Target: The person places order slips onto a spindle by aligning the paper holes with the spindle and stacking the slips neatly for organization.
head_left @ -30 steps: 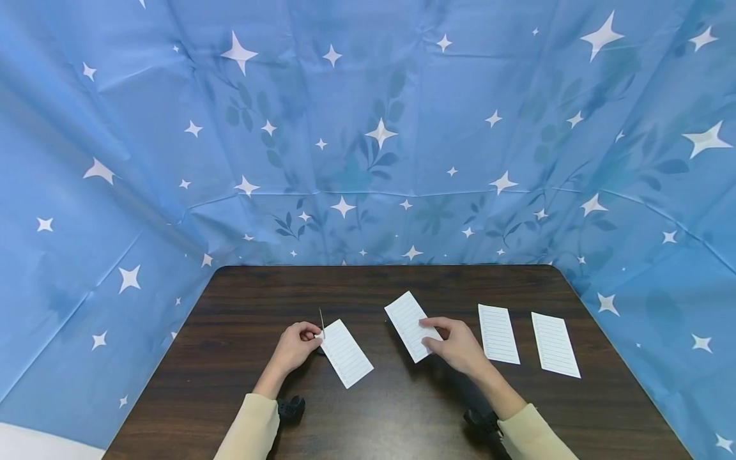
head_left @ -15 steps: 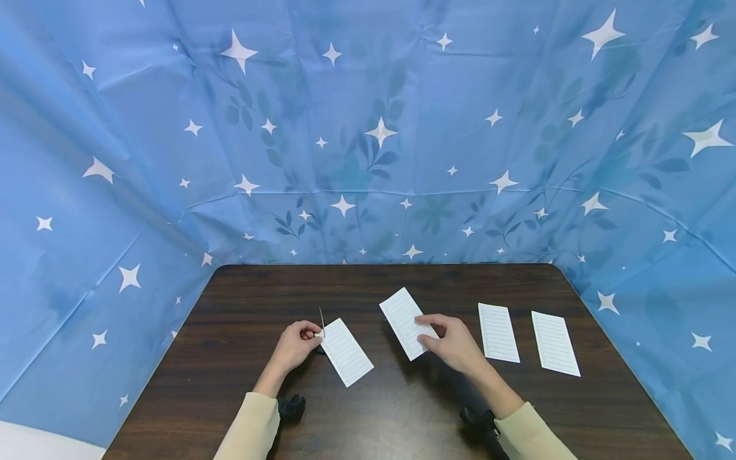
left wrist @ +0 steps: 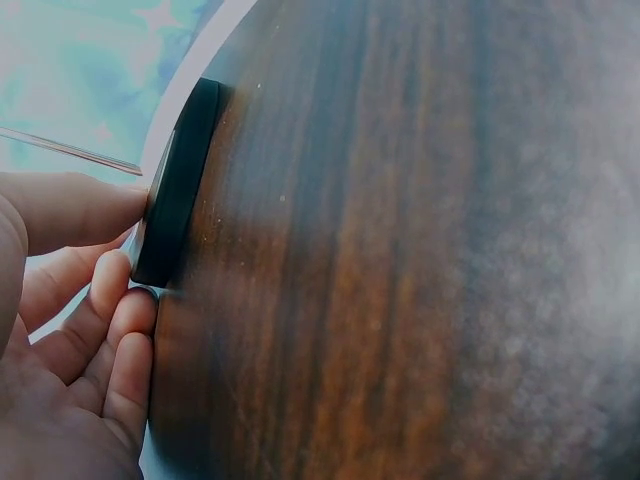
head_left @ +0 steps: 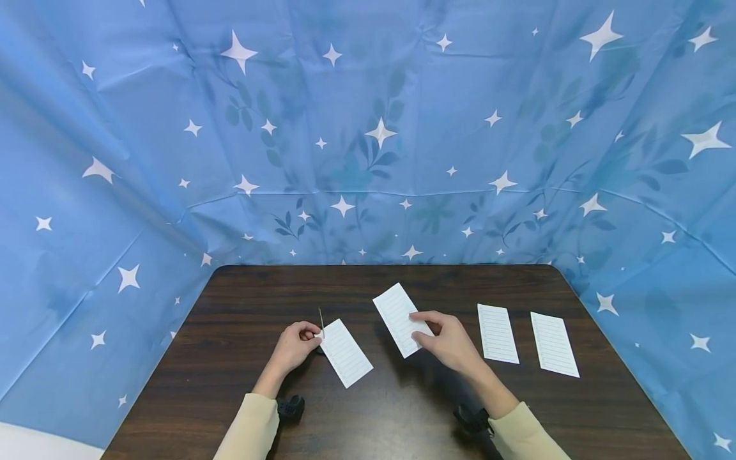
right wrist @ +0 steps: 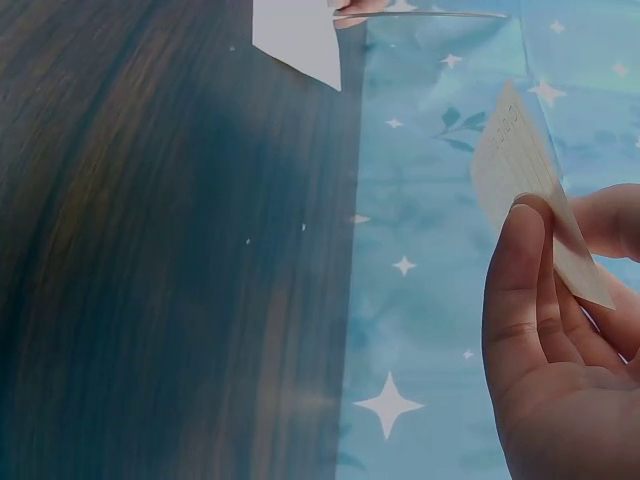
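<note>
A receipt spike, with a thin upright metal rod (head_left: 321, 321) and a black base (left wrist: 182, 185), stands left of centre on the table. My left hand (head_left: 292, 348) holds the base at its edge, thumb on top and fingers low at the side. One lined white slip (head_left: 346, 355) lies at the spike, its upper left corner at the foot of the rod. Right of it, my right hand (head_left: 451, 340) pinches another lined slip (head_left: 399, 319) between thumb and fingers, raised above the table. The right wrist view shows this raised slip (right wrist: 520, 160) nearly edge-on, tilted.
Two more lined slips, a nearer one (head_left: 498, 333) and one farther right (head_left: 554, 345), lie flat on the dark wood table (head_left: 368, 421). A blue curtain (head_left: 368, 160) with white stars hangs behind the table's far edge.
My right hand has moved a little left and away from me, carrying its slip toward the spike. The left hand, the spike and the other slips have stayed put.
</note>
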A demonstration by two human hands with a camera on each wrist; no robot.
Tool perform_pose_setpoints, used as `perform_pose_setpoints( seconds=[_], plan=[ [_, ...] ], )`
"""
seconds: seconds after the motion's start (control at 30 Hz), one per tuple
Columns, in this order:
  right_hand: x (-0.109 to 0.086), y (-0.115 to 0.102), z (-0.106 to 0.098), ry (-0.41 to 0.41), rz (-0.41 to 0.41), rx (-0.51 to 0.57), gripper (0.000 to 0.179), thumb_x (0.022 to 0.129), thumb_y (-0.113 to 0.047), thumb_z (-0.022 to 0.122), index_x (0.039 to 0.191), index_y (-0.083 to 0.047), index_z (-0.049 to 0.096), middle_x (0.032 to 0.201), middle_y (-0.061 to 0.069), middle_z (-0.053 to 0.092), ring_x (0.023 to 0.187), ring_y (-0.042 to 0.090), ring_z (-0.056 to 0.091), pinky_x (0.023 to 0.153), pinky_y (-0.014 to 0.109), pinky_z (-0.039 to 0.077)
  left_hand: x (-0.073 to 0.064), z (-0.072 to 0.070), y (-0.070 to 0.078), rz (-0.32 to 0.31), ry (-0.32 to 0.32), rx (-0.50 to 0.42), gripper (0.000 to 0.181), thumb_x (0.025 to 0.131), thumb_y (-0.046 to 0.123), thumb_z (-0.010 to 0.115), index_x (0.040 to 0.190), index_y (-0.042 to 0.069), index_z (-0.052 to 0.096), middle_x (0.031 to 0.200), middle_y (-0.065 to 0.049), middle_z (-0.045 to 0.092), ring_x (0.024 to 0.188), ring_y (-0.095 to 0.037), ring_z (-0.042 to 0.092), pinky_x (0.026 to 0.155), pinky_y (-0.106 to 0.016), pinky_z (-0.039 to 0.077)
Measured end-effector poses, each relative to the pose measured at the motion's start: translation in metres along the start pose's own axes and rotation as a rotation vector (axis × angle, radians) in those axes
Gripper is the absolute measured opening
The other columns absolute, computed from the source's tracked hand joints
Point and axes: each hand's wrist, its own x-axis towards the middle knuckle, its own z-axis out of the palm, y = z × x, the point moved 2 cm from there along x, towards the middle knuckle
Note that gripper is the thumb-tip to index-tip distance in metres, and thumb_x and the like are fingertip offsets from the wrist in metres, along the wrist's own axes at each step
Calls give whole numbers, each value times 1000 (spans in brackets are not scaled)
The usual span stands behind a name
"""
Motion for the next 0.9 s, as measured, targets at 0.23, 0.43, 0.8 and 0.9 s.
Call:
perform_pose_setpoints(
  seconds=[0.23, 0.43, 0.8, 0.9],
  plan=[
    [1, -10, 4, 2, 2, 22, 36, 88, -4, 75, 124, -4, 71, 112, 11, 71, 72, 17, 55, 58, 26, 45, 0, 0, 1, 7, 7, -3, 9, 87, 5, 76, 94, 2, 72, 81, -1, 58, 74, -15, 52, 70, -31, 43],
    [2, -18, 6, 1, -2, 29, 37, 88, -3, 75, 125, -4, 71, 105, 9, 71, 64, 15, 50, 56, 26, 42, 0, -1, 0, -10, 4, -14, 9, 86, 6, 76, 94, 3, 72, 82, -2, 57, 75, -16, 52, 72, -32, 42],
    [6, -26, 10, -8, -49, 47, 36, 89, -4, 75, 124, -4, 71, 86, 5, 65, 59, 12, 44, 55, 25, 40, 1, -1, 0, -2, 3, -13, 9, 87, 5, 76, 94, 3, 72, 83, -2, 57, 76, -16, 51, 71, -32, 43],
    [7, -30, 12, -22, -63, 36, 36, 89, -4, 74, 125, -5, 71, 77, 4, 57, 58, 11, 41, 55, 25, 39, 0, -1, 1, 7, 3, -12, 9, 87, 5, 76, 94, 2, 72, 83, -2, 58, 75, -15, 51, 70, -31, 43]
  ],
)
